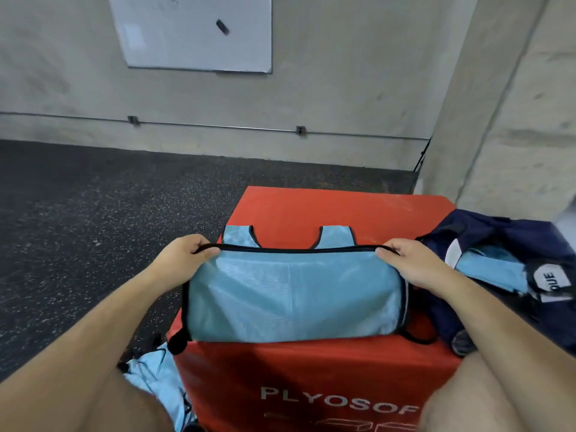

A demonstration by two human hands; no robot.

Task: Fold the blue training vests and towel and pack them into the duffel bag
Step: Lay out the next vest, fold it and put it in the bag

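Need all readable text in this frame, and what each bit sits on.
"PLYOSOF": white letters on the front of the red box; the rest of the word is hidden.
"QUE": on a white patch on the navy duffel bag, turned sideways, possibly part of a longer word.
Whiteboard: faint marks, too blurred to read.
Blue vest: no print visible.

Sheer mesh cloth vest [293, 294] (faintly shiny), smooth red vinyl box [311, 369]
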